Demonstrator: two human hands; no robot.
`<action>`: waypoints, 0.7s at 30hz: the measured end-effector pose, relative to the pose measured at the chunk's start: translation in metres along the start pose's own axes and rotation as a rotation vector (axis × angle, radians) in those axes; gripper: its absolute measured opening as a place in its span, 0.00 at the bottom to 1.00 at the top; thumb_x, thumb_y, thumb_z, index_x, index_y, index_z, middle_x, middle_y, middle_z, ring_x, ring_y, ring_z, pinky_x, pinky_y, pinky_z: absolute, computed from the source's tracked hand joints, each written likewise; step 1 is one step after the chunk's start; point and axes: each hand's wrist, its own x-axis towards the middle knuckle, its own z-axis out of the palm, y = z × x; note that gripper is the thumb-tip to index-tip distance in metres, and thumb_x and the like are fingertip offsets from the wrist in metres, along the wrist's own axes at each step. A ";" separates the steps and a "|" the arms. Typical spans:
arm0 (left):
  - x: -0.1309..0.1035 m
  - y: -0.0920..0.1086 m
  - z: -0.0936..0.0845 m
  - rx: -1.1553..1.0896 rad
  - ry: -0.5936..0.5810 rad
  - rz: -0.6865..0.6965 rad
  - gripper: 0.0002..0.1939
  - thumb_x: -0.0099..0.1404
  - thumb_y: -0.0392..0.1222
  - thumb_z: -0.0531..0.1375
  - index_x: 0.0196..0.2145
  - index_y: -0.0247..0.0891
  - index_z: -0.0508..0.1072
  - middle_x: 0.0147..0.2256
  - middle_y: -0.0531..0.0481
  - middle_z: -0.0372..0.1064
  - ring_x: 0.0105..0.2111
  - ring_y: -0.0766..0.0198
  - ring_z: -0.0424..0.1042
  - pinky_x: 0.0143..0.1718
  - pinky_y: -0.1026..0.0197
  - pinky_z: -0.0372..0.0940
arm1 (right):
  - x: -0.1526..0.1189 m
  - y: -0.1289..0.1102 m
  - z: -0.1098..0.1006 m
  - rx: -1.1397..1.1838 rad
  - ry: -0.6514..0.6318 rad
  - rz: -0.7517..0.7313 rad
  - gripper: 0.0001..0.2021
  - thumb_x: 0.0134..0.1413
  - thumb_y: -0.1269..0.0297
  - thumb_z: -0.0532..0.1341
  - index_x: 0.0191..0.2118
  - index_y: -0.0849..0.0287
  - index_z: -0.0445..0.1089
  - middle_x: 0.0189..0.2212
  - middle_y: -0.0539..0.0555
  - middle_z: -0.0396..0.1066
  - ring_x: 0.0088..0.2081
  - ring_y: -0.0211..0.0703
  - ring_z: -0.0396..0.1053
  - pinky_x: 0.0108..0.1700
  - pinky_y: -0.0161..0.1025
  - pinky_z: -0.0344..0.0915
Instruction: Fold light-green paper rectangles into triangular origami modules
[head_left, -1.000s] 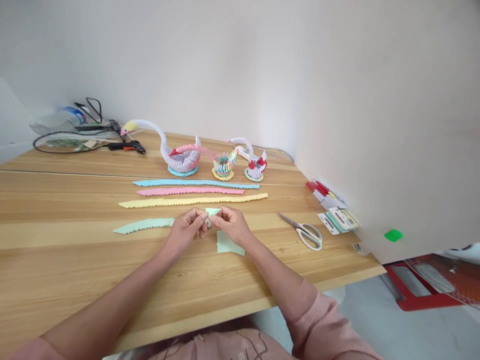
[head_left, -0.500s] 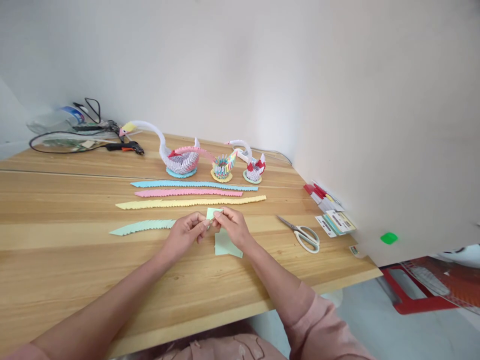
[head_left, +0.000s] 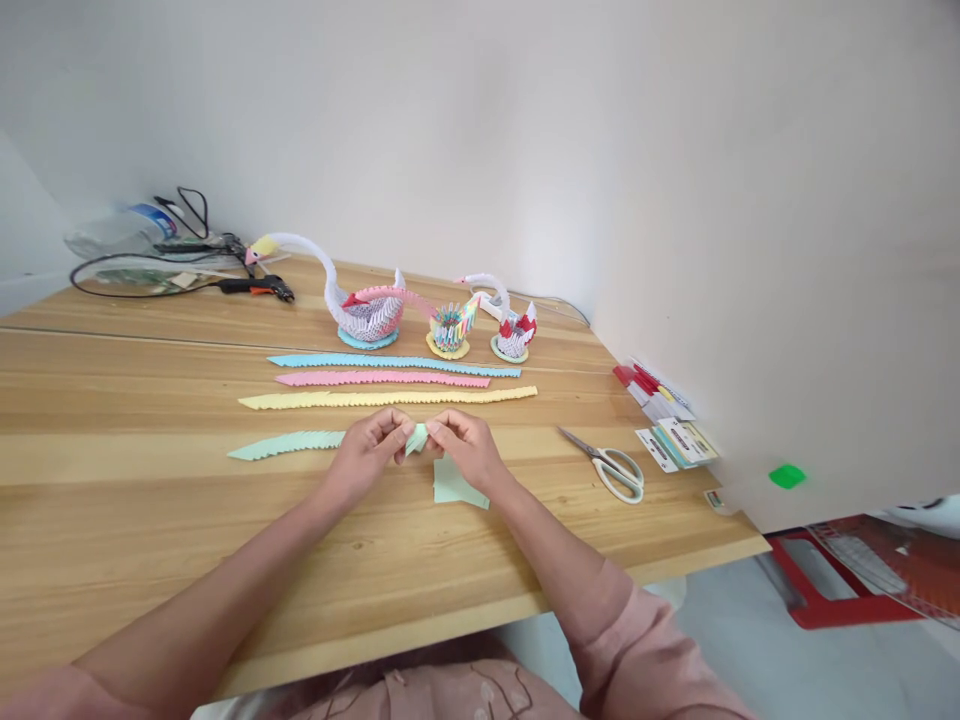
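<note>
Between my two hands is a small piece of light green paper point(head_left: 416, 438), partly folded and pinched at both sides. My left hand point(head_left: 367, 452) is closed on its left edge, thumb on top. On its right edge, the thumb and fingers of my right hand point(head_left: 466, 445) are closed too. Flat on the table below my right hand lie green paper pieces point(head_left: 457, 485), partly covered by it. A green strip of overlapping folded paper point(head_left: 289, 445) runs leftward from behind my left hand. Beyond my hands lie a yellow strip point(head_left: 390, 399), a pink strip point(head_left: 382, 379) and a blue strip point(head_left: 394, 365).
Three folded-paper swans stand at the back: a large white one point(head_left: 371, 318), a multicoloured one point(head_left: 450, 330) and a smaller white-and-red one point(head_left: 514, 338). Scissors point(head_left: 611, 468) and paper packs point(head_left: 679, 443) lie right. A glue gun point(head_left: 259, 287) with its cable is back left.
The green paper has been bent over from a flat upright square into a smaller folded shape between my fingers. The whole view has shifted slightly.
</note>
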 end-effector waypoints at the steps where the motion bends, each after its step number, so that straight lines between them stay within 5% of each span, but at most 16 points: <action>1: 0.000 0.000 0.000 0.001 0.003 0.000 0.12 0.61 0.48 0.55 0.25 0.38 0.65 0.18 0.57 0.59 0.21 0.68 0.59 0.26 0.65 0.54 | 0.000 0.000 -0.001 -0.009 0.001 -0.012 0.12 0.54 0.58 0.56 0.26 0.60 0.65 0.22 0.48 0.66 0.24 0.33 0.62 0.29 0.31 0.60; 11: 0.000 0.000 0.003 -0.106 -0.071 -0.073 0.12 0.59 0.49 0.57 0.26 0.38 0.67 0.22 0.56 0.65 0.20 0.69 0.62 0.26 0.65 0.58 | 0.001 0.007 -0.002 -0.031 0.083 -0.038 0.14 0.55 0.55 0.55 0.25 0.60 0.64 0.22 0.49 0.65 0.24 0.34 0.61 0.29 0.32 0.60; 21: -0.004 0.003 0.009 0.079 0.088 -0.027 0.09 0.56 0.47 0.58 0.26 0.38 0.66 0.23 0.55 0.67 0.22 0.68 0.64 0.25 0.65 0.58 | 0.004 0.002 -0.001 0.140 -0.004 0.075 0.12 0.50 0.54 0.59 0.34 0.58 0.64 0.27 0.49 0.66 0.28 0.35 0.66 0.32 0.33 0.64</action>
